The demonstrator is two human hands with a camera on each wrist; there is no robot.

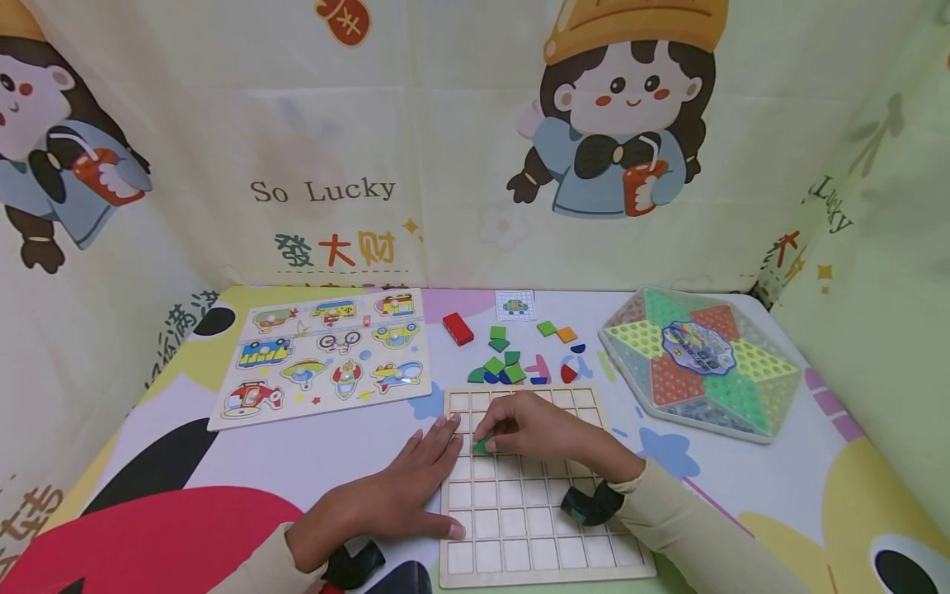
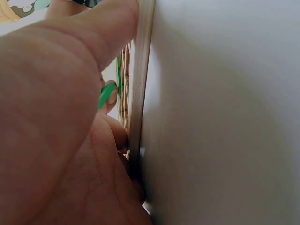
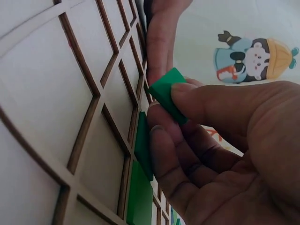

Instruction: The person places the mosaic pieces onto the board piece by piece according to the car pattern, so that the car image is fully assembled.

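My right hand [image 1: 530,425] pinches a small green tile [image 3: 164,91] between thumb and fingertips, just over the left columns of a wooden grid board [image 1: 549,575]. In the right wrist view, a dark green tile [image 3: 143,145] and a lighter green tile [image 3: 139,197] sit at the grid beside those fingers. My left hand [image 1: 404,483] lies with fingers extended along the board's left side, its thumb touching the edge. The left wrist view shows that thumb and palm close to the board's side [image 2: 143,70]; the held tile appears beyond them.
Behind the board lie several loose green, blue, red and orange tiles [image 1: 515,374]. A small picture card [image 1: 515,305] and a red block [image 1: 458,328] are farther back. A vehicle puzzle board [image 1: 326,410] stands left, and a hexagonal star-patterned game box [image 1: 675,381] right.
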